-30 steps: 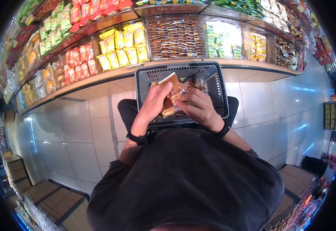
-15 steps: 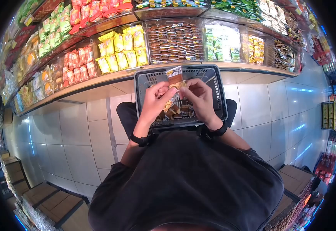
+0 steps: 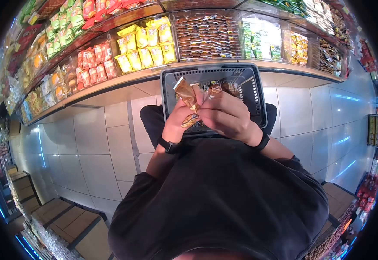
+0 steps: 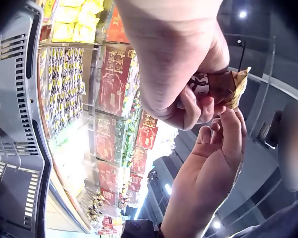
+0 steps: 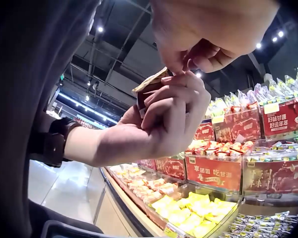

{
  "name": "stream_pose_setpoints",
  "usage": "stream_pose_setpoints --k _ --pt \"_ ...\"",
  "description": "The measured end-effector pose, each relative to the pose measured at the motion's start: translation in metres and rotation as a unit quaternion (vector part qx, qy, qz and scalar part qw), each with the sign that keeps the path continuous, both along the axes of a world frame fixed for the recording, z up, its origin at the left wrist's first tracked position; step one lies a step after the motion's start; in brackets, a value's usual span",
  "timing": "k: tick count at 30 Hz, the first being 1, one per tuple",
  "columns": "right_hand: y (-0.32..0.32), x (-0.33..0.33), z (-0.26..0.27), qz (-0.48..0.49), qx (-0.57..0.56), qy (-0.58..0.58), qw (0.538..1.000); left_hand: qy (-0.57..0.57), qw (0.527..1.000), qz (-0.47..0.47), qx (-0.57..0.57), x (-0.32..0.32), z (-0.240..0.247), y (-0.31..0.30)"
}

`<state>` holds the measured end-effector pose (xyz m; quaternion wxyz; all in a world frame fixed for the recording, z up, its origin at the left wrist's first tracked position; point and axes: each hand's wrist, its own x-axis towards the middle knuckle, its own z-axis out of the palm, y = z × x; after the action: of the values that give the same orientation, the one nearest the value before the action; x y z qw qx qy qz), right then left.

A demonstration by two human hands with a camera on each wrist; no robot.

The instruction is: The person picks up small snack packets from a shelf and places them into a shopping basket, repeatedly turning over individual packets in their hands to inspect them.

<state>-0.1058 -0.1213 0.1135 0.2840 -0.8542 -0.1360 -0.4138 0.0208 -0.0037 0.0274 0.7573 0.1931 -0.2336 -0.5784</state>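
My left hand (image 3: 181, 118) grips a brown and gold snack packet (image 3: 185, 92) above the basket. Its white-edged end sticks up past my thumb, and a patterned gold part shows below the fingers. From the right, my right hand (image 3: 231, 113) pinches the packet's edge, fingertips close against the left hand. In the left wrist view the packet (image 4: 222, 87) pokes out of the left fist, its crimped gold end at the right fingertips. The right wrist view shows the packet (image 5: 150, 90) partly hidden behind the left fingers.
A grey shopping basket (image 3: 257, 102) sits between the person's knees, with brown packets (image 3: 231, 88) inside. Right behind it runs a shelf edge (image 3: 284, 67) with bins of yellow packets (image 3: 145, 47), brown packets (image 3: 208, 37) and red packets (image 3: 94, 65). Tiled floor (image 3: 91, 143) lies on both sides.
The packet was turned and held up between both hands half a second ago; now it leans left, looks crumpled, and is lower in the left hand. The view has shifted slightly.
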Motion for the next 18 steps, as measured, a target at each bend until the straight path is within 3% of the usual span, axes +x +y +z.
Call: stream_pose_setpoints --k 2,6,8,12,14,15,16,18 --pt "0.001 -0.001 0.001 -0.003 -0.007 0.005 1.0 0.007 0.997 0.021 -0.068 0.0 -0.011 -0.005" --pt "0.002 0.0 -0.002 0.004 0.057 0.025 0.998 0.003 0.998 0.014 -0.056 0.005 -0.016 -0.001" --pt "0.003 0.0 -0.003 0.004 0.08 0.032 0.996 0.049 0.996 -0.046 -0.052 0.01 -0.013 0.003" --pt "0.002 0.0 -0.008 -0.001 0.131 0.056 0.99 -0.008 1.0 -0.002 -0.003 0.008 -0.006 0.001" --pt "-0.006 -0.001 -0.004 -0.013 0.13 0.062 0.989 -0.139 0.987 0.075 0.021 0.012 -0.005 -0.003" --pt "-0.011 -0.002 0.003 -0.012 0.227 0.135 0.964 -0.15 0.98 0.073 0.105 0.017 0.002 0.006" --pt "-0.017 -0.003 0.008 -0.01 0.322 0.205 0.924 -0.155 0.981 0.071 0.098 0.019 0.007 0.005" --pt "-0.037 0.001 0.015 -0.018 0.317 0.291 0.903 -0.423 0.882 0.091 0.184 0.023 0.016 0.002"
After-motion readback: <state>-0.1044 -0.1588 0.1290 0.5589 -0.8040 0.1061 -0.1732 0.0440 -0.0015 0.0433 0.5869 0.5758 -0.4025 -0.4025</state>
